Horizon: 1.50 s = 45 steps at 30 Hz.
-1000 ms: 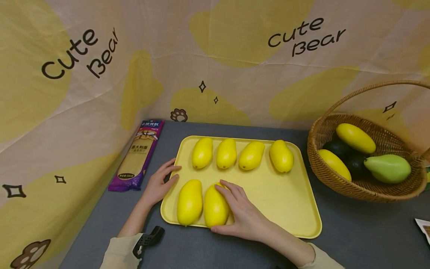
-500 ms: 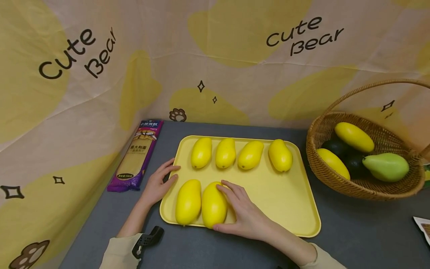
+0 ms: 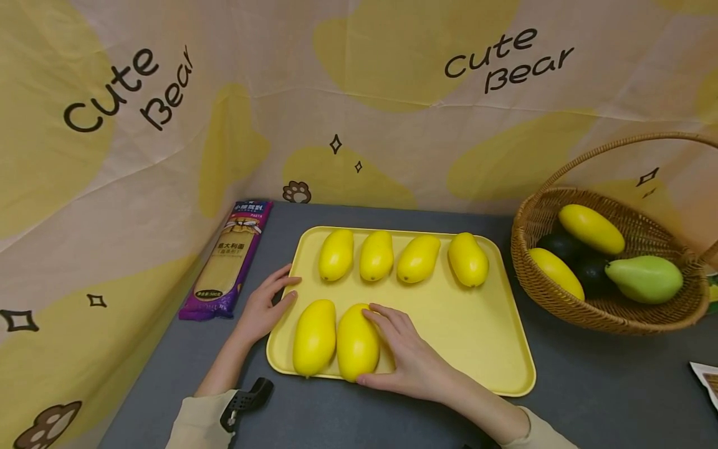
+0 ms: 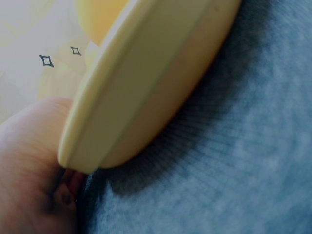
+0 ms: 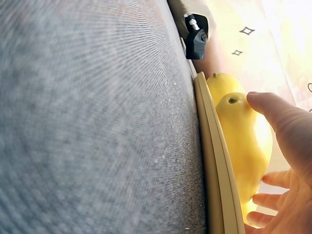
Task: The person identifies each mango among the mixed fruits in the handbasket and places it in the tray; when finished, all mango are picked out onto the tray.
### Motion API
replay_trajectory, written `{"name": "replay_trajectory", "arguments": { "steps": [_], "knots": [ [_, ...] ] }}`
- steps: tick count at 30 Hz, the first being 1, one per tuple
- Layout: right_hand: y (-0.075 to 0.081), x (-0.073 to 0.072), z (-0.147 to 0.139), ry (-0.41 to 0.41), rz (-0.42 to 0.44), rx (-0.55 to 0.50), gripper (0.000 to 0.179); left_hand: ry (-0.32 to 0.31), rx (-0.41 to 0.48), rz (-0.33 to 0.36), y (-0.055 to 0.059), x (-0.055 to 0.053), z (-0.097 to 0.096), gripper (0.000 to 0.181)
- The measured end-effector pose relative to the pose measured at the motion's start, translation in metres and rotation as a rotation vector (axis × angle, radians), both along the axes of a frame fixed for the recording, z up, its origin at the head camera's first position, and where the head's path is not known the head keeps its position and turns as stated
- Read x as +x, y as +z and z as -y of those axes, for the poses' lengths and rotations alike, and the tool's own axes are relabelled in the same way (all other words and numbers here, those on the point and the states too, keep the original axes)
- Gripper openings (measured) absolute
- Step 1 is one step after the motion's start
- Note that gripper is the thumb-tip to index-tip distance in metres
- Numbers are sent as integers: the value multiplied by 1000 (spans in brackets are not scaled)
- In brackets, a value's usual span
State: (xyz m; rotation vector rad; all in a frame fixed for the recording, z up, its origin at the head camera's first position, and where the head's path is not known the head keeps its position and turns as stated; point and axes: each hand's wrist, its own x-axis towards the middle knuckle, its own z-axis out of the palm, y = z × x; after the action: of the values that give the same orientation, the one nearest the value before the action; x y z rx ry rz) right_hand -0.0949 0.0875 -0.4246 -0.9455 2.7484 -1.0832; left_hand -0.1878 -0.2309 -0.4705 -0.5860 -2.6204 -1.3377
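Two yellow mangoes lie side by side near the front left of the yellow tray (image 3: 454, 337). My right hand (image 3: 412, 355) holds the right one of this pair, the mango (image 3: 358, 343), with the thumb at its near end and fingertips at its far right side. Seen from the right wrist, the thumb (image 5: 268, 105) touches the end of that mango (image 5: 246, 141). The other mango (image 3: 315, 340) is just left of it. My left hand (image 3: 266, 308) rests on the tray's left rim, fingertips over the edge; the left wrist view shows only part of that hand (image 4: 34, 156) against the rim.
Several mangoes, such as the leftmost one (image 3: 336, 254), form a row along the tray's back. A wicker basket (image 3: 611, 321) at right holds two yellow fruits, dark fruits and a green pear (image 3: 647, 279). A pasta packet (image 3: 227, 262) lies at left. Printed cloth (image 3: 392, 81) hangs behind.
Over the past second the mango in my right hand has slid slightly left, closer to its neighbour. My left hand has stayed on the rim. The last half second shows almost no movement.
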Motion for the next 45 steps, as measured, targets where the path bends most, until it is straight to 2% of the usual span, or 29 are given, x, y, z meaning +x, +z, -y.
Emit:
{"name": "replay_trajectory", "arguments": {
  "steps": [12,24,27,29,35,38,42,45],
  "knots": [
    [0,-1,-3,-7,-20,9,95,6,-9,9,2,-4,-5,31],
    [1,0,-6,-22,-10,12,95,-2,6,-13,1,-6,-10,30],
    [4,0,-10,-34,-15,0,92,-8,2,-17,1,-7,-11,30],
    [8,-1,-14,-42,-32,-32,83,-11,0,-13,1,-8,-10,30],
    [31,-9,-40,-51,-93,-198,32,-18,4,-15,0,-7,-8,30],
    [49,-14,-59,-53,-104,-239,19,-17,6,-22,0,-6,-7,30],
    [79,-20,-90,-70,-152,-177,17,-8,6,-20,-1,-3,-5,30],
    [106,-25,-115,-101,-206,-62,19,0,3,-11,-2,-2,-3,29]
  ]
}}
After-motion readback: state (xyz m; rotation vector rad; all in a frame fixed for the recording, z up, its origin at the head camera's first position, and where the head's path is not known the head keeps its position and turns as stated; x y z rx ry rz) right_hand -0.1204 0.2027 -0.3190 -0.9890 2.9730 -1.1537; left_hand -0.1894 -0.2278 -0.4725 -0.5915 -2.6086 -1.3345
